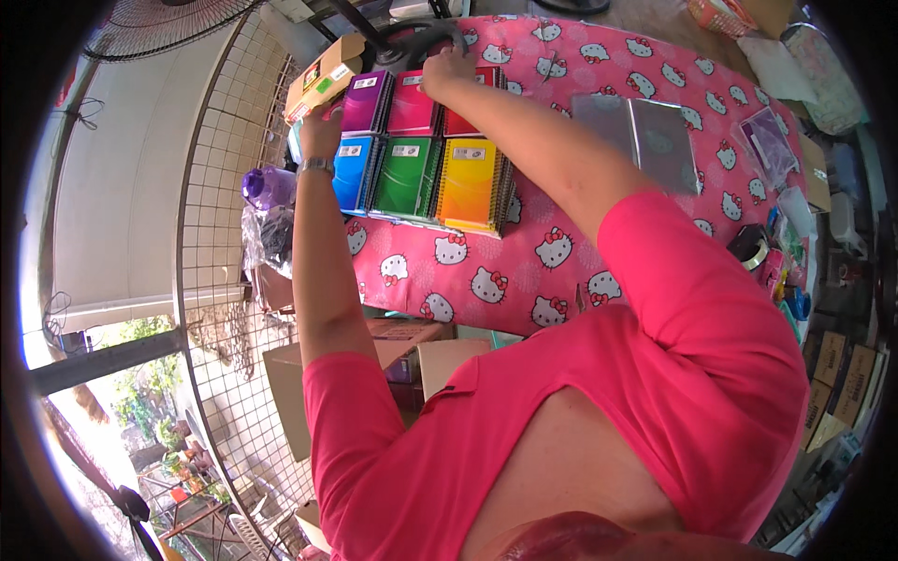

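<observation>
Spiral notebooks are stacked in two rows on the table. The far row has purple (365, 98), magenta (410, 110) and red (458, 123) covers; the near row has blue (350, 173), green (406, 178) and yellow (470, 182) ones. My left hand (321, 133) is at the outer left side of the purple stack, close to an opened cardboard box (323, 79), its fingers partly apart. Stretched across to the far edge, my right hand (446, 71) rests by the tops of the magenta and red stacks, fingers loosely spread. Neither hand visibly holds anything.
A pink cartoon-cat cloth (491, 285) covers the table. Clear plastic covers (659, 140) lie to the right. A black fan base (421, 45) stands beyond the notebooks; a purple bottle (267, 187) is at the left by a wire grid (220, 201). An open carton (454, 360) sits below the near edge.
</observation>
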Demonstrator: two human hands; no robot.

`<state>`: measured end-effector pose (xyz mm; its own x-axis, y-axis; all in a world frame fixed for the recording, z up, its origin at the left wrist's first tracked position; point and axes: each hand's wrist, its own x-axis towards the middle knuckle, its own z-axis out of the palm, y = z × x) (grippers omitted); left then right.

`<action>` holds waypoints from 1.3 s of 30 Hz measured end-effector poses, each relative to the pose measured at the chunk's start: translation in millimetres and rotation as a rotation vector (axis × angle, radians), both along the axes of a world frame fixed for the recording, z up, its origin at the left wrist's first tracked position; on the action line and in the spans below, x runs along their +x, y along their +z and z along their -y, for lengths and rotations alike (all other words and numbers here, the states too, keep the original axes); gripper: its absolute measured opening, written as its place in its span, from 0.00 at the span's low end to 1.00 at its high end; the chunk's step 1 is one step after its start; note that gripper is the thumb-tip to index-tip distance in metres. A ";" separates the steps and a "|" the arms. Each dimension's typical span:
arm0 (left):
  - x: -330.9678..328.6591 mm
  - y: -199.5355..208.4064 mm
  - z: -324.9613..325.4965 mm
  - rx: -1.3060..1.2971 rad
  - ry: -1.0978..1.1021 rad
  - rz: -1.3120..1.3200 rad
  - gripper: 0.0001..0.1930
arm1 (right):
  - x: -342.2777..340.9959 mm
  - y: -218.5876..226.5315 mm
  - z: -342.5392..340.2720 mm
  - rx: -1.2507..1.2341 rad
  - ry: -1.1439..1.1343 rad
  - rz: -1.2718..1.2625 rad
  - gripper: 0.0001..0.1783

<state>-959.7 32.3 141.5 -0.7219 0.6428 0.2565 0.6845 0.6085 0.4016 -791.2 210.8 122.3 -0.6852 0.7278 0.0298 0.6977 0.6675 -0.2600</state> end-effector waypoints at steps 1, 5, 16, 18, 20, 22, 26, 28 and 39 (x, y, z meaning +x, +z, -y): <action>-6.9 -8.3 -17.4 -0.082 0.014 -0.001 0.22 | -2.5 0.7 -4.0 0.010 -0.024 -0.013 0.20; -30.1 -35.5 -46.6 -0.220 -0.084 0.188 0.25 | -8.6 7.4 6.2 0.015 -0.129 -0.231 0.17; -29.4 -3.7 -43.0 0.203 -0.046 0.594 0.12 | 19.6 -9.1 -20.7 -0.639 -0.242 -1.111 0.25; -23.3 14.6 -38.4 0.486 -0.022 0.823 0.06 | 12.5 -20.9 -27.7 -0.497 -0.188 -0.875 0.24; 4.4 29.6 -48.9 0.636 -0.034 0.922 0.08 | 9.6 -29.4 -44.4 -0.256 -0.192 -0.682 0.29; 22.7 42.1 -26.5 0.736 -0.043 1.043 0.11 | 2.8 -16.9 -35.1 -0.165 -0.104 -0.762 0.29; 72.2 60.7 65.7 1.006 -0.044 1.150 0.09 | 24.6 10.6 -28.2 -0.269 -0.049 -0.825 0.29; 110.5 57.1 101.0 1.097 0.100 1.183 0.09 | 50.8 2.1 -25.8 -0.296 -0.154 -0.617 0.33; 203.2 -30.0 132.0 1.261 0.017 1.537 0.07 | 62.4 -12.7 4.7 -0.292 -0.486 -0.448 0.29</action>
<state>-756.5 -99.7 111.5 -0.7426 0.6201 -0.2530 -0.5954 -0.4383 0.6733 -728.8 206.1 109.6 -0.2491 0.9684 -0.0103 0.6830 0.1681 -0.7108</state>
